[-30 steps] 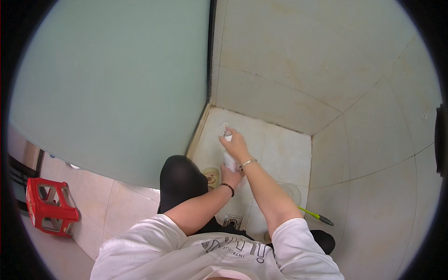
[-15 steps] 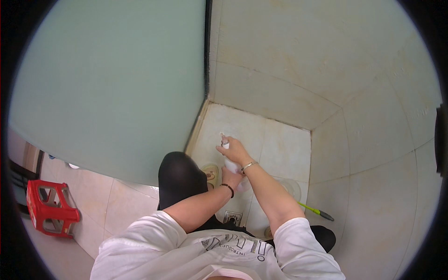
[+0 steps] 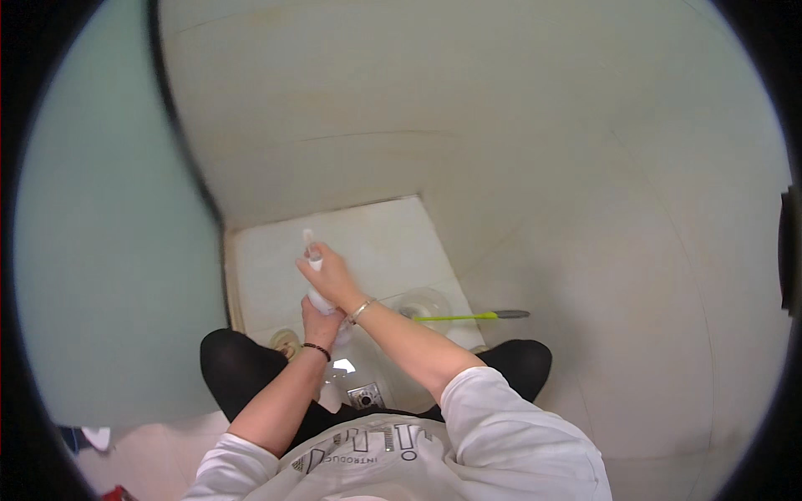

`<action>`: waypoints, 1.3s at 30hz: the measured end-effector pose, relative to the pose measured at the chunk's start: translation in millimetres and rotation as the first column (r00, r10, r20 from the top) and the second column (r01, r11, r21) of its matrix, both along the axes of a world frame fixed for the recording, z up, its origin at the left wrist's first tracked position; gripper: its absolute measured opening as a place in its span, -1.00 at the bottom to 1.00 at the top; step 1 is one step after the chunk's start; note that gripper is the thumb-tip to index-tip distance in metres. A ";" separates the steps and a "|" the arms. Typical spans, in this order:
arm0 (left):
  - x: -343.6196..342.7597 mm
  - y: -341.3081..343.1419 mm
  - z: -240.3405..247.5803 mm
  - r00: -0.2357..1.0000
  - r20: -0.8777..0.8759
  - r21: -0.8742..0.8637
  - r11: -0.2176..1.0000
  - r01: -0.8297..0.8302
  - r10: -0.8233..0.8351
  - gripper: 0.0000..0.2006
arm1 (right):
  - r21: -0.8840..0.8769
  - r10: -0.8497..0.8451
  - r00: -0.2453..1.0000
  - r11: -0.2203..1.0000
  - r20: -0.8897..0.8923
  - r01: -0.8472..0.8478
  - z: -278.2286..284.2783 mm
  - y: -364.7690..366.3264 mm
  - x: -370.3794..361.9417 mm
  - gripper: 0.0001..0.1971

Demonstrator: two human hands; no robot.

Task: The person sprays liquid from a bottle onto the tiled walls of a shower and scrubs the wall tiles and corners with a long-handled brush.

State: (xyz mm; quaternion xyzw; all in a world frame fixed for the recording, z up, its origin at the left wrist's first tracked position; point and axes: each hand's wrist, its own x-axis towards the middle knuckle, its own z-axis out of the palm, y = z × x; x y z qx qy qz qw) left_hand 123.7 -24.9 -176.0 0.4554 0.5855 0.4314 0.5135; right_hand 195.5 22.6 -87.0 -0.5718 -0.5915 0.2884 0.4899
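Both my hands are closed around a white bottle with a clear, pale top, which looks like a spray bottle. My right hand wraps its upper part near the nozzle. Lower down, my left hand grips the base end, partly hidden by my right wrist. The bottle is tilted, its top pointing away from me over the pale tiled floor. Just below my left hand there is a see-through, shiny object whose kind I cannot make out.
A clear round basin stands right of my hands, with a green-handled brush lying across it. Between my knees is a square floor drain. A frosted glass panel rises on the left, tiled walls ahead and right.
My view has swung to the right, so the glass panel and red stool have slid left, the stool nearly out of sight. Both hands still grip the bottle.
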 end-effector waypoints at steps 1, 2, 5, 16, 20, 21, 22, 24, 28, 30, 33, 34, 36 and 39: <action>13.5 -8.0 42.2 0.989 -0.010 0.055 0.988 0.147 -0.147 -0.35 | -0.004 -0.058 0.998 0.998 0.017 0.058 13.1 -11.0 23.0 -0.60; 19.1 -11.0 71.7 0.964 -0.036 0.110 0.958 0.265 -0.263 -0.32 | 0.013 -0.191 0.981 0.982 0.021 0.191 30.6 -22.1 39.6 -0.64; 52.3 -10.6 88.3 0.853 -0.158 0.216 0.826 0.521 -0.496 -0.36 | 0.053 -0.408 0.913 0.911 -0.011 0.408 52.0 -54.0 87.5 -0.69; 143.2 -53.2 139.3 0.393 -0.335 0.320 0.289 0.902 -0.856 -0.16 | 0.269 -0.801 0.576 0.526 -0.161 0.807 105.0 -159.8 198.1 -0.76; 152.5 -61.6 95.7 0.299 -0.308 0.169 0.257 0.951 -0.903 -0.19 | 0.062 -0.811 0.583 0.585 0.050 0.808 52.7 -174.2 191.8 -0.76; 150.5 -67.2 85.3 0.302 -0.293 0.168 0.262 0.950 -0.907 -0.17 | -0.053 -0.799 0.601 0.599 0.022 0.799 41.3 -177.2 194.0 -0.75; 146.6 -70.7 82.9 0.303 -0.278 0.164 0.266 0.950 -0.911 -0.15 | -0.171 -0.788 0.615 0.608 -0.008 0.776 36.3 -180.0 191.6 -0.74; 141.2 -73.3 79.6 0.267 -0.280 0.150 0.232 0.961 -0.922 -0.14 | -0.160 -0.772 0.636 0.629 -0.013 0.761 28.3 -183.1 188.4 -0.72; 144.0 -78.4 83.1 0.436 -0.292 0.227 0.381 0.896 -0.851 -0.17 | 0.143 -0.760 0.649 0.640 -0.032 0.755 40.8 -175.6 172.6 -0.69; 148.9 -74.4 87.7 0.524 -0.328 0.293 0.443 0.848 -0.786 -0.18 | 0.184 -0.734 0.673 0.652 -0.088 0.736 52.6 -166.3 177.7 -0.68; 154.1 -62.8 73.8 0.505 -0.162 0.323 0.439 0.839 -0.848 -0.19 | 0.025 -0.713 0.700 0.701 0.046 0.713 59.8 -155.3 185.3 -0.68; 154.2 -55.3 67.9 0.424 -0.177 0.279 0.367 0.887 -0.888 -0.20 | -0.081 -0.680 0.728 0.724 0.086 0.685 62.2 -153.2 185.1 -0.68; 151.0 -44.5 55.6 0.345 -0.192 0.233 0.299 0.925 -0.919 -0.21 | -0.186 -0.635 0.763 0.741 0.118 0.646 54.7 -147.8 184.8 -0.68; 145.5 -55.6 91.4 0.202 -0.140 0.220 0.168 0.961 -0.969 -0.23 | -0.068 -0.687 0.723 0.720 0.070 0.691 28.3 -152.1 193.1 -0.69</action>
